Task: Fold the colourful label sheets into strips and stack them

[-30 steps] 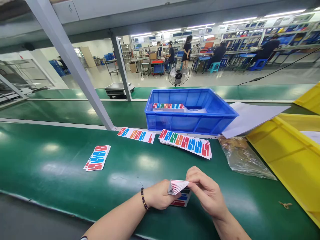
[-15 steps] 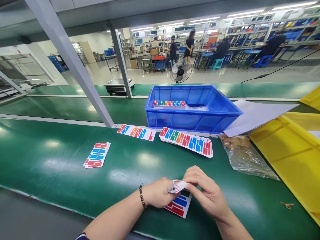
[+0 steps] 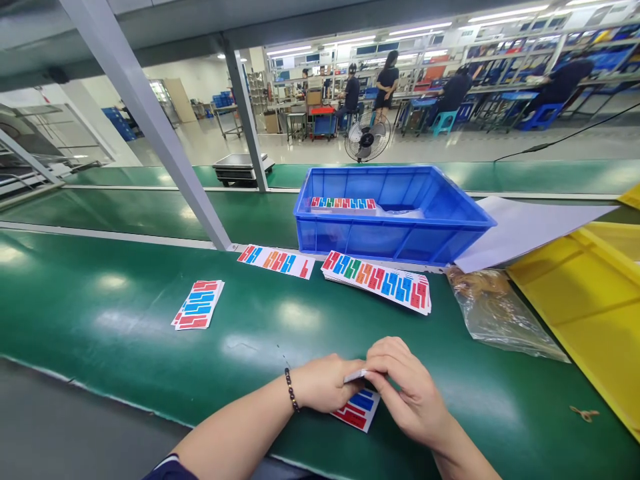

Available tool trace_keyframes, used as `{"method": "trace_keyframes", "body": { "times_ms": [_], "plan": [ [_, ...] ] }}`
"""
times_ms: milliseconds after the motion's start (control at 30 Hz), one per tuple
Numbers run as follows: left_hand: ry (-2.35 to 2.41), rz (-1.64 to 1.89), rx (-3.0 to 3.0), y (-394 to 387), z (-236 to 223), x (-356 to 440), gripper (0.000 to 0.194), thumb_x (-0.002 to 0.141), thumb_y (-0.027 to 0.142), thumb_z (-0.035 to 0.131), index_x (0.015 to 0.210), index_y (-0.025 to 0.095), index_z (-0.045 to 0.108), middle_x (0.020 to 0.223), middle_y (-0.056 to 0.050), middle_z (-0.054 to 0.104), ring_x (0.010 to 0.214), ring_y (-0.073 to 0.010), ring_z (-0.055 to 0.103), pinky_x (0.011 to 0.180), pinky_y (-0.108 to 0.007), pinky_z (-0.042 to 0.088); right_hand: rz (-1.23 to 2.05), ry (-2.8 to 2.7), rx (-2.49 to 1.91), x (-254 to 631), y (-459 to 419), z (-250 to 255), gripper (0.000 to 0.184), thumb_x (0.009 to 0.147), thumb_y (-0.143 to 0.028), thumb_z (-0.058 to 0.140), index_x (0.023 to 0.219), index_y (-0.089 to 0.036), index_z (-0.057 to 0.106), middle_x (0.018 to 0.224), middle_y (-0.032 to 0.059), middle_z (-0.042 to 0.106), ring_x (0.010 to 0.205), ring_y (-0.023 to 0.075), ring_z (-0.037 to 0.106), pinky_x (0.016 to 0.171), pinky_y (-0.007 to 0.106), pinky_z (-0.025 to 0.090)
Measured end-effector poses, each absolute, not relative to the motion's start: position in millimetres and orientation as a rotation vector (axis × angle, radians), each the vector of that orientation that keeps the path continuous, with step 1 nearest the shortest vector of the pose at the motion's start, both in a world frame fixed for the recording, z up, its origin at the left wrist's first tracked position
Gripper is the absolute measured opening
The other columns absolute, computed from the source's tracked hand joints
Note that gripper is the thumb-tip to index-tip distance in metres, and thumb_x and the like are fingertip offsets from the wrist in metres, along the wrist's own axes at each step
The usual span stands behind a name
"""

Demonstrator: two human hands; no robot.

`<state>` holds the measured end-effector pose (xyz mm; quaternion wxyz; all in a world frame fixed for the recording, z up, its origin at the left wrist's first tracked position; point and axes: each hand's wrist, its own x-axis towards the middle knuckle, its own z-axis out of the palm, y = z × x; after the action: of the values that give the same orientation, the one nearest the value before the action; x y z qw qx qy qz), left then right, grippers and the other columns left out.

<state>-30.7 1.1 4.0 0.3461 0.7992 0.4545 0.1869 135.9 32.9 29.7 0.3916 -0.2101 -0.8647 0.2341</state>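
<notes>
My left hand, with a dark bead bracelet at the wrist, is closed round a stack of label sheets printed in red and blue. My right hand pinches the same stack at its upper edge, fingertips close to the left thumb. The near end of the stack hangs below the hands; its middle is hidden by them. Beyond the hands lies a fanned pile of longer label sheets in several colours. One partly bare sheet lies left of it. A smaller pile of label sheets rests farther left.
A blue bin stands behind the sheets, with more labels inside. Right of it are white paper, a clear plastic bag, a yellow bin and a rubber band. A slanted metal post rises at left.
The fanned edges of the stack between my hands have closed into a thin, even edge. Both hands keep hold of it. The camera view has shifted slightly.
</notes>
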Motion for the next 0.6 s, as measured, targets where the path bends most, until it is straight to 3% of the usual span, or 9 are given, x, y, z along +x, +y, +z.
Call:
{"method": "trace_keyframes", "body": {
  "times_ms": [333, 400, 533, 600],
  "plan": [
    [1.172, 0.402, 1.977, 0.9, -0.8, -29.6, 0.031, 0.085, 0.032, 0.036, 0.105, 0.026, 0.059, 0.074, -0.001, 0.065, 0.058, -0.0174, 0.056, 0.055, -0.024, 0.039, 0.603, -2.187, -0.495, 134.1, 32.3, 27.4, 0.015, 0.081, -0.010, 0.048, 0.078, -0.020, 0.059, 0.065, 0.0017, 0.059, 0.062, 0.0151, 0.054, 0.062, 0.032, 0.042],
    [1.146, 0.442, 1.920, 1.8, 2.0, -30.7, 0.032, 0.085, 0.033, 0.037, 0.108, 0.026, 0.059, 0.075, -0.001, 0.066, 0.061, -0.0173, 0.057, 0.059, -0.024, 0.041, 0.608, -2.180, -0.528, 139.9, 36.8, 25.4, 0.011, 0.080, -0.017, 0.053, 0.087, -0.022, 0.060, 0.072, 0.0031, 0.062, 0.070, 0.0173, 0.058, 0.066, 0.033, 0.044],
    [1.060, 0.537, 1.751, 4.4, 8.0, -36.0, 0.038, 0.084, 0.032, 0.040, 0.119, 0.024, 0.052, 0.089, -0.001, 0.067, 0.077, -0.0173, 0.060, 0.074, -0.025, 0.043, 0.753, -2.079, -0.785, 159.0, 50.5, 22.6, 0.040, 0.072, -0.037, 0.065, 0.107, -0.022, 0.055, 0.094, 0.0075, 0.062, 0.086, 0.0217, 0.058, 0.072, 0.032, 0.048],
    [1.033, 0.573, 1.678, 5.3, 9.1, -38.3, 0.041, 0.084, 0.032, 0.040, 0.122, 0.020, 0.050, 0.101, -0.004, 0.065, 0.087, -0.0191, 0.059, 0.080, -0.028, 0.043, 0.904, -2.045, -0.814, 165.3, 55.4, 22.3, 0.025, 0.077, -0.038, 0.058, 0.095, -0.021, 0.059, 0.088, 0.0066, 0.062, 0.080, 0.0199, 0.059, 0.068, 0.030, 0.049]
  ]
}}
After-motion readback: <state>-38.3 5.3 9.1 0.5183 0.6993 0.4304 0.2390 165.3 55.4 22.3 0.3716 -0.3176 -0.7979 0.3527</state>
